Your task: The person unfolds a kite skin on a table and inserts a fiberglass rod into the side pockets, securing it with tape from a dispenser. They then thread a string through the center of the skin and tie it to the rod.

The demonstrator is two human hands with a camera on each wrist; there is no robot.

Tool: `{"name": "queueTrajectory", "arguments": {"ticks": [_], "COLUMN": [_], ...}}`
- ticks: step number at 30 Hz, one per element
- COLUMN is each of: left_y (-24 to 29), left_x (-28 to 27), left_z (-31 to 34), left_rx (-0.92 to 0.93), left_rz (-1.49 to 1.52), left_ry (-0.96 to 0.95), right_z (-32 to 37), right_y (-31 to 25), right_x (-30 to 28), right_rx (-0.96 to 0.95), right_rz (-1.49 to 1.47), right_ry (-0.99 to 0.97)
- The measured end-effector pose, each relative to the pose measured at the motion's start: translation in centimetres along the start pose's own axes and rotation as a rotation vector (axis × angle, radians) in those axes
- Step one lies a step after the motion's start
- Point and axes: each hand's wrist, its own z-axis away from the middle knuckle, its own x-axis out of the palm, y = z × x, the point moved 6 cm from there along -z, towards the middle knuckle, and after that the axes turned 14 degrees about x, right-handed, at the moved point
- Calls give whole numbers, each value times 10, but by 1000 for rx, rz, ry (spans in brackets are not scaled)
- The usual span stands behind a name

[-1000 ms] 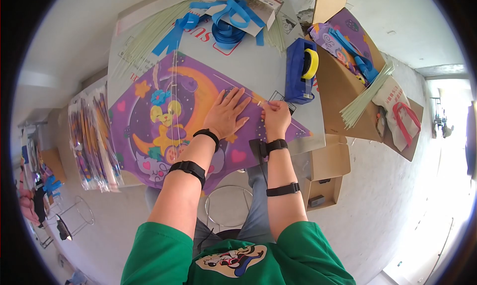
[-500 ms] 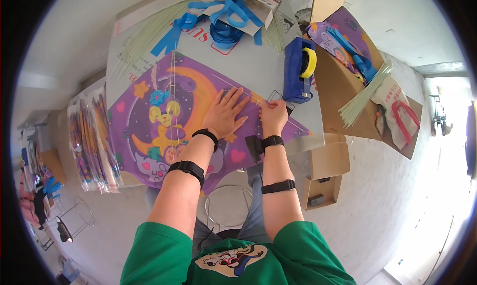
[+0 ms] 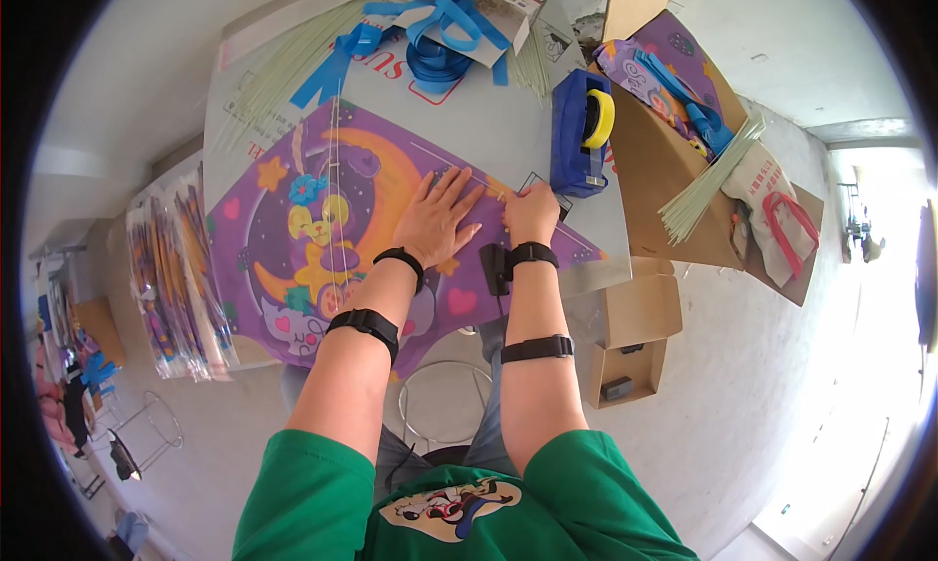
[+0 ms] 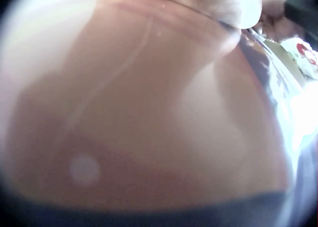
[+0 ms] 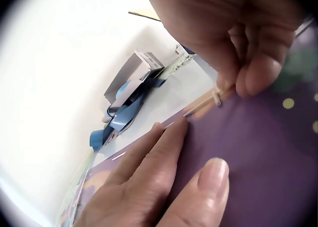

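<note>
A purple printed sheet with a moon and a cartoon figure lies spread on the table. My left hand rests flat on it, fingers spread near its upper right edge. Beside it, my right hand pinches that edge between thumb and fingertips. In the right wrist view, the right hand holds the edge just past a small pale fitting on a thin rod, with the left hand below. Blurred skin fills most of the left wrist view, with the right hand at its upper right.
A blue tape dispenser stands right of the sheet. Blue ribbon and pale thin sticks lie behind it. Bagged items are at the left; a cardboard box with a cloth bag is at the right.
My right wrist has moved forward and turned slightly, while its fingertips stay close to the same spot on the edge. The left hand keeps its place on the sheet. The head view has shifted slightly.
</note>
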Motion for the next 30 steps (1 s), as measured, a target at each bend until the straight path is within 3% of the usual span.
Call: {"name": "queueTrajectory", "arguments": {"ticks": [2,4,16,28,30], "left_y": [1,0,-1,3,1], "left_x": [-2,-2,-3,-7,-7], "left_z": [0,1,1,0,0], "left_rx": [0,-3,-14,18,11], "left_rz": [2,3,42,16,25], "left_ry": [3,7,14,31,19], "right_z": [-1,-5,-3,13,18], "right_y": [-3,1,-19,-20,-21], "right_x": [-6,-4,-25,-34,-43], "right_rx": [-22,44,-68,-204,-245], "right_rz": [50,81,523,570,455], "right_ry": [-10,-145,-47,-9,-14]}}
